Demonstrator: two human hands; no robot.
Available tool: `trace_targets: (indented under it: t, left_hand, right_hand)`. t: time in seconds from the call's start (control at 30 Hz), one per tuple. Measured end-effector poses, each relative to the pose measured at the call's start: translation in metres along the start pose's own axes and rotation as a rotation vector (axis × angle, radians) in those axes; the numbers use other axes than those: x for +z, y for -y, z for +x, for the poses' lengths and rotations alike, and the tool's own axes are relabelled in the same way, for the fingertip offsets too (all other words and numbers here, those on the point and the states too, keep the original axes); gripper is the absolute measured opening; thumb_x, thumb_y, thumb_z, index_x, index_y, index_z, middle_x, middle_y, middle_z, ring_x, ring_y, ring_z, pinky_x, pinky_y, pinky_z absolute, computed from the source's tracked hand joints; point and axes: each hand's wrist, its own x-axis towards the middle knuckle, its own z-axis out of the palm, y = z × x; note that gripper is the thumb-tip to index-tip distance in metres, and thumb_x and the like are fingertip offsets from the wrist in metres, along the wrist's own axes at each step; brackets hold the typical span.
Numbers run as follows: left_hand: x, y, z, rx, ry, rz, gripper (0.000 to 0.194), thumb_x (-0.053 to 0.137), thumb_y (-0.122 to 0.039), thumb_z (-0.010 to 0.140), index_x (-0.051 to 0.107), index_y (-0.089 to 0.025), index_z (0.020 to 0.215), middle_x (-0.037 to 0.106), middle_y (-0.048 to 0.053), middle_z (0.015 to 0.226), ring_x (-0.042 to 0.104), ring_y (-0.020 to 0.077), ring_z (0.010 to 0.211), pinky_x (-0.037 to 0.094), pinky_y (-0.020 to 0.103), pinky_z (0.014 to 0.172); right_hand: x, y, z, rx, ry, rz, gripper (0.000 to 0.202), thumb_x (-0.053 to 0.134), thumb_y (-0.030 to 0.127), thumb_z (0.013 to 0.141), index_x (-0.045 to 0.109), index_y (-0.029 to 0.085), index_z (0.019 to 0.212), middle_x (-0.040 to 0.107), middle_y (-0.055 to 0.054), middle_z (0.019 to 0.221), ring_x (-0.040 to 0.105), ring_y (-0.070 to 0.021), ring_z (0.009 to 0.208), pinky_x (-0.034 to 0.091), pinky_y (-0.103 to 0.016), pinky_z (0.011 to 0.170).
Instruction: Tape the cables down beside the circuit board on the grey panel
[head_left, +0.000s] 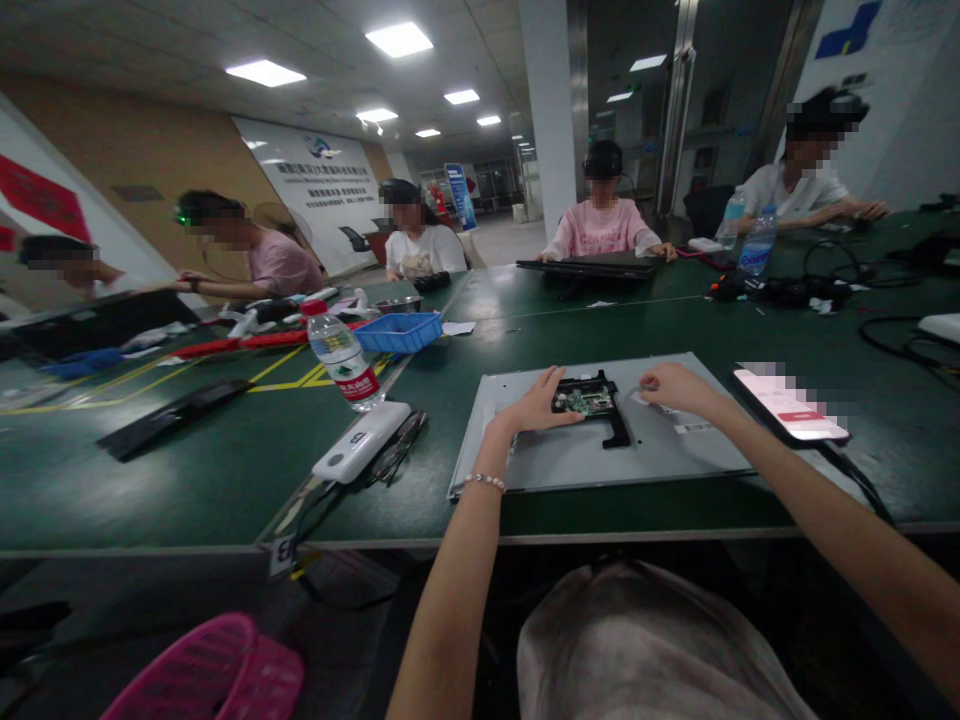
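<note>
A flat grey metal panel (540, 470) lies on the green table in front of me. On it sits a black plastic frame (616, 432) with a green circuit board (589, 400) inside. My left hand (534, 402) rests over the frame's left side, thumb and fingers spread apart and touching it. To the right of the frame, my right hand (679, 388) is closed in a pinch just above the panel. A small whitish piece (640, 396) shows at its fingertips, too blurred to name. A pale label (691, 428) is stuck to the panel below that hand.
A lit phone (793, 405) with a cable lies right of the panel. To the left are a water bottle (343, 360), a white power bank (361, 442), glasses (399, 448) and a blue tray (401, 332). Several people sit around the table (420, 520). A pink basket (217, 670) stands below.
</note>
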Motion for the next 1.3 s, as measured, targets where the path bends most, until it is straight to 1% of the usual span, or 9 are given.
trace_targets:
  t: [0.13,0.33,0.47,0.7,0.8,0.9,1.03,1.17,1.3]
  left_hand:
    - [0.0,-0.005,-0.001,-0.002,-0.05,0.06,0.102,0.058,-0.07,0.07,0.017,-0.019,0.148,0.006,0.015,0.157,0.012,0.0338,0.143,0.018,0.047,0.115]
    - [0.001,-0.016,-0.001,0.074,-0.086,0.075,0.088,0.055,-0.066,0.077,0.023,-0.024,0.146,0.014,0.01,0.156,0.014,0.0307,0.143,0.017,0.045,0.116]
    - [0.002,-0.023,0.0,0.126,-0.098,0.086,0.081,0.054,-0.062,0.08,0.026,-0.023,0.145,0.022,0.011,0.153,0.019,0.0291,0.142,0.02,0.044,0.115]
    - [0.003,-0.033,0.002,0.207,-0.11,0.057,0.071,0.055,-0.052,0.083,0.032,-0.022,0.143,0.032,0.011,0.148,0.028,0.0277,0.138,0.024,0.044,0.115]
    - [0.004,-0.038,0.004,0.228,-0.091,0.043,0.066,0.056,-0.048,0.083,0.036,-0.023,0.141,0.035,0.009,0.147,0.03,0.0281,0.136,0.023,0.045,0.114]
    - [0.005,-0.044,0.004,0.273,-0.084,0.027,0.062,0.057,-0.043,0.083,0.04,-0.023,0.139,0.04,0.009,0.143,0.034,0.0281,0.133,0.025,0.045,0.113]
    - [0.007,-0.051,0.004,0.321,-0.082,0.046,0.058,0.056,-0.038,0.084,0.042,-0.02,0.138,0.044,0.01,0.139,0.038,0.0269,0.13,0.029,0.042,0.112]
    - [0.011,-0.06,0.004,0.332,-0.049,0.094,0.052,0.053,-0.034,0.086,0.045,-0.022,0.135,0.047,0.009,0.136,0.041,0.0266,0.127,0.03,0.043,0.11]
    - [0.015,-0.067,0.006,0.354,-0.039,0.119,0.046,0.051,-0.03,0.087,0.048,-0.023,0.133,0.049,0.008,0.132,0.043,0.0259,0.124,0.034,0.041,0.108]
  right_hand:
    - [0.005,-0.002,-0.005,0.01,-0.011,0.056,0.035,0.067,0.039,0.076,0.07,0.014,0.1,0.07,-0.012,0.101,0.066,-0.0242,0.088,0.05,-0.032,0.074]
    - [0.007,0.002,-0.006,0.006,0.004,0.169,0.02,0.066,0.026,0.075,0.07,0.016,0.092,0.071,-0.008,0.09,0.066,-0.0201,0.082,0.05,-0.029,0.073]
    - [0.008,0.003,-0.007,0.003,-0.009,0.238,0.014,0.063,0.021,0.076,0.07,0.018,0.087,0.071,-0.006,0.087,0.066,-0.0189,0.081,0.05,-0.029,0.073]
    - [0.008,0.018,-0.007,0.016,0.034,0.572,0.015,0.059,0.018,0.078,0.069,0.015,0.088,0.072,-0.006,0.085,0.066,-0.0162,0.076,0.05,-0.027,0.07]
    - [0.007,0.024,-0.009,0.038,0.063,0.645,0.017,0.058,0.02,0.079,0.069,0.015,0.092,0.072,-0.006,0.084,0.066,-0.0159,0.075,0.05,-0.026,0.068]
    - [0.012,0.025,-0.008,0.025,0.054,0.643,0.018,0.059,0.022,0.079,0.07,0.016,0.091,0.072,-0.005,0.084,0.066,-0.0167,0.078,0.05,-0.026,0.071]
    - [0.02,0.023,-0.003,-0.047,0.019,0.563,0.015,0.06,0.022,0.078,0.071,0.017,0.086,0.072,-0.003,0.084,0.066,-0.0175,0.081,0.05,-0.028,0.078]
    - [0.021,0.027,-0.004,-0.081,0.009,0.503,0.014,0.059,0.02,0.079,0.071,0.017,0.087,0.073,-0.004,0.084,0.067,-0.0177,0.08,0.05,-0.027,0.077]
    - [0.021,0.029,-0.005,-0.061,-0.01,0.535,0.014,0.062,0.02,0.079,0.069,0.017,0.091,0.073,-0.005,0.086,0.067,-0.0181,0.079,0.051,-0.027,0.074]
